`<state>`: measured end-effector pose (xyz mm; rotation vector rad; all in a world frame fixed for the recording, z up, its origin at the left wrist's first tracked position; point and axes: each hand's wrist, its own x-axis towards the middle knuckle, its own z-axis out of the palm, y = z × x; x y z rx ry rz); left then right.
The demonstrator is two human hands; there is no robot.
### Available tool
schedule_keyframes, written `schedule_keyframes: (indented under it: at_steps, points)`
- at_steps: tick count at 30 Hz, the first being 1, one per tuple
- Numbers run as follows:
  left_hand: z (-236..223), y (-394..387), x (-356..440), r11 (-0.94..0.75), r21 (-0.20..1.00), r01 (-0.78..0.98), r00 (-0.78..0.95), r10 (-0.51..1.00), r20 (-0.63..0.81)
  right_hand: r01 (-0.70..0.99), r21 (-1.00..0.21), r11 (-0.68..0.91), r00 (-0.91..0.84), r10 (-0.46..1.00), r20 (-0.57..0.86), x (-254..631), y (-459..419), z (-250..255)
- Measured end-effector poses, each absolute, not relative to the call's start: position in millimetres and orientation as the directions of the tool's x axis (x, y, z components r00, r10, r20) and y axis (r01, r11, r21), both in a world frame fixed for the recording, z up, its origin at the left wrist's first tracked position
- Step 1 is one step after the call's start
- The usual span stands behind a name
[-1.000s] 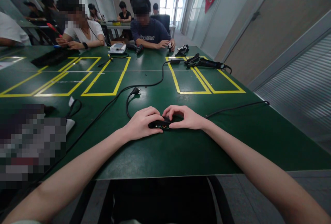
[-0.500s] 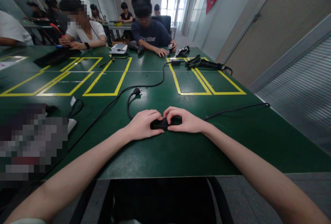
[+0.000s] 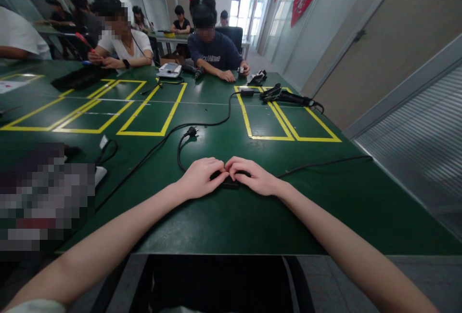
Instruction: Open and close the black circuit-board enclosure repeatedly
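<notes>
My left hand [image 3: 202, 177] and my right hand [image 3: 252, 175] meet over a black power adapter [image 3: 231, 184] lying on the green table. Both are closed, thumbs and fingers curled in and fingertips touching at the adapter's top. Only its near edge shows below them; what the fingertips pinch there is hidden. A short black cord with a power plug [image 3: 191, 132] curves out from behind my left hand. Beyond my right hand a thin black cable [image 3: 325, 162] runs off toward the table's right edge.
A long black cord [image 3: 151, 148] crosses the green table [image 3: 231, 228], leading to another black adapter [image 3: 247, 92]. A dark cable bundle [image 3: 288, 96] lies at the far right. Yellow tape rectangles mark the far half. Two people sit opposite, near a drill [image 3: 198, 73]. A blurred-out item lies left.
My thumbs and fingertips have drawn closer together over the adapter, covering more of its top. The view has tilted slightly. The person opposite has shifted one hand.
</notes>
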<state>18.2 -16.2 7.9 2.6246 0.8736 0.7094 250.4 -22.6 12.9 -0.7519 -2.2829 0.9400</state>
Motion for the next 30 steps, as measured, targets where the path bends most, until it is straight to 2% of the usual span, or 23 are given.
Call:
schedule_keyframes:
  at_steps: [3,6,12,17,23,26,30]
  points:
    - [5,-19,23,-0.774,0.398,0.493,0.693,0.625,0.359,0.317,-0.751,0.58,-0.651,0.708,0.272,254,-17,7]
    - [5,-21,26,-0.761,0.384,0.523,0.691,0.642,0.332,0.425,-0.697,0.577,-0.567,0.77,0.292,254,-14,-2]
    - [23,-14,38,-0.742,0.285,0.606,0.716,0.666,0.21,0.57,-0.621,0.538,-0.433,0.839,0.329,248,-13,-8]
    - [43,-3,66,-0.735,0.183,0.652,0.749,0.663,-0.006,0.57,-0.653,0.499,-0.259,0.863,0.433,253,-8,-10]
    - [37,2,90,-0.668,0.183,0.721,0.68,0.734,-0.001,0.539,-0.688,0.486,-0.119,0.853,0.509,258,-4,-9]
    - [28,1,88,-0.663,0.206,0.72,0.676,0.737,0.009,0.496,-0.654,0.571,-0.159,0.8,0.578,255,-8,-3]
    - [11,3,88,-0.702,0.238,0.671,0.717,0.696,0.034,0.41,-0.524,0.747,-0.418,0.664,0.62,244,-10,12]
